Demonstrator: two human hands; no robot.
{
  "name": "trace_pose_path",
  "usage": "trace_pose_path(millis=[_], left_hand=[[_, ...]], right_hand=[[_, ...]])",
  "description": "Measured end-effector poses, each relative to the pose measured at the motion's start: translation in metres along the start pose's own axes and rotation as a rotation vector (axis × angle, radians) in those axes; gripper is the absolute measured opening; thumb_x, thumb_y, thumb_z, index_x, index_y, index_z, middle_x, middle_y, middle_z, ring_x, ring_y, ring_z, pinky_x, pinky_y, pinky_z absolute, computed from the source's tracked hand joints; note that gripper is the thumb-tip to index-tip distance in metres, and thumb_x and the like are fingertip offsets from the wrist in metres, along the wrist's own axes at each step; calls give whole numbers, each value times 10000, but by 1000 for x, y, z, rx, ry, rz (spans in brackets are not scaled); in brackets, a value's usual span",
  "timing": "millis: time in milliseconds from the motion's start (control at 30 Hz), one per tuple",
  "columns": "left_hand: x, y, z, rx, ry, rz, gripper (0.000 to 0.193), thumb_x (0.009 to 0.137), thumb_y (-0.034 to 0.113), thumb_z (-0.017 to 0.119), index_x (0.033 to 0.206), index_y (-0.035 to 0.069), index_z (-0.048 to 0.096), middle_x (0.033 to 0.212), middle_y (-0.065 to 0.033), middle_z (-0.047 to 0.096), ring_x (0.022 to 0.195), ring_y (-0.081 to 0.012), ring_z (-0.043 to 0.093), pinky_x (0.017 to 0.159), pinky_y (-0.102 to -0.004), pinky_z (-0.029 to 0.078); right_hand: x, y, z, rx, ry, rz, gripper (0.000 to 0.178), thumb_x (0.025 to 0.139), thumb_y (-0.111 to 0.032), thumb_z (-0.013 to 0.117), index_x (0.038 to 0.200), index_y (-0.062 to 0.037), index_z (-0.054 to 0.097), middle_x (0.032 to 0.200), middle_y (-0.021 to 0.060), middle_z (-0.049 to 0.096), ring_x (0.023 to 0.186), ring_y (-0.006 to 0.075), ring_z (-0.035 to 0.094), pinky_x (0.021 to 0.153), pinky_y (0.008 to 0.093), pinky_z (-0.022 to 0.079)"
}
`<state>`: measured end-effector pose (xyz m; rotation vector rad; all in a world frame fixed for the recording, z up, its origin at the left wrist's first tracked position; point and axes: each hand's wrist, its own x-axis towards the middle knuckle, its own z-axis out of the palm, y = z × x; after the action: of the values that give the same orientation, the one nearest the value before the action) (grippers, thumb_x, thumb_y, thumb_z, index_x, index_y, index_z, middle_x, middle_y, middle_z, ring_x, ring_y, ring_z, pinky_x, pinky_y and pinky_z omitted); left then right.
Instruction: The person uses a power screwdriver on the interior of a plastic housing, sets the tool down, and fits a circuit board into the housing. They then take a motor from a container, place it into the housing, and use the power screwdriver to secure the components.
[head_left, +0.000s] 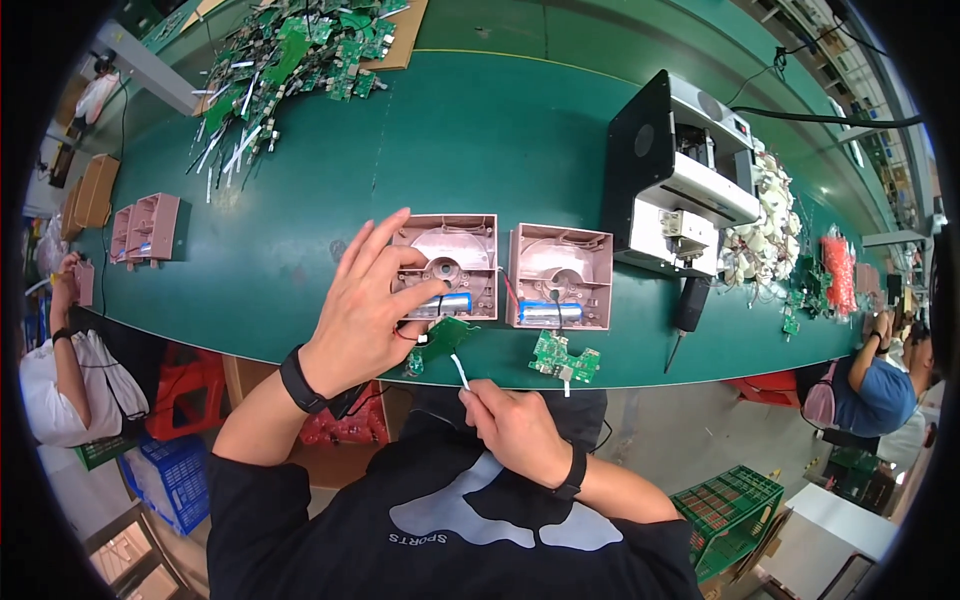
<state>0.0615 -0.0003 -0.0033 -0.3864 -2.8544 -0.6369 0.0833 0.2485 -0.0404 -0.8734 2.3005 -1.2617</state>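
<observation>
My left hand (pixel 370 300) rests with fingers spread on the left of two pink plastic housings (pixel 462 250), thumb by a blue cylindrical battery cell (pixel 452 303) in it. A small green circuit board (pixel 440 340) hangs by wires at the table edge just below. My right hand (pixel 515 425) pinches a thin white flat cable (pixel 460 370) that runs up toward that board. The second pink housing (pixel 560 275) sits to the right with its own blue cell (pixel 550 312), and another green board (pixel 565 358) lies in front of it.
A black and white machine (pixel 680 170) stands at the right on the green table (pixel 300 230), with a black screwdriver (pixel 688 315) beside it. A heap of green boards (pixel 290 55) lies at the far left. More pink housings (pixel 145 228) sit left. Other people sit at both sides.
</observation>
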Motion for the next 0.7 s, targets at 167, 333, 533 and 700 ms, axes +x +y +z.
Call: trace_pose_path(millis=[167,333,533,700], left_hand=[[4,3,-3,-10,-16,29,414,663,52,805,1064,144,758,1195,-98,600,1474,-390,416,1223,-625,296],[13,8,-6,-15,-43,38,393,657,43,805,1037,137,769,1212,-106,602,1473,-395,416,1225,-635,285],[19,21,-9,-10,-77,62,393,649,19,797,1030,114,771,1253,-126,604,1476,-417,406,1229,-639,270],[12,21,-15,47,-118,-23,435,647,3,805,1070,90,750,1350,-148,569,1488,-432,388,1233,-635,263]], right_hand=[[-6,2,-1,12,1,36,122,1023,-89,642,949,5,669,681,76,692,544,198,685,512,327,530],[-12,5,-5,160,-16,153,132,1029,-119,648,994,0,692,684,73,700,556,193,694,527,316,540],[-39,12,-50,218,-251,123,148,1029,-150,663,1056,-19,724,724,82,730,581,170,712,551,296,556],[-45,5,-179,243,47,290,131,1020,-111,656,1030,-5,731,762,70,742,615,141,715,554,290,548]])
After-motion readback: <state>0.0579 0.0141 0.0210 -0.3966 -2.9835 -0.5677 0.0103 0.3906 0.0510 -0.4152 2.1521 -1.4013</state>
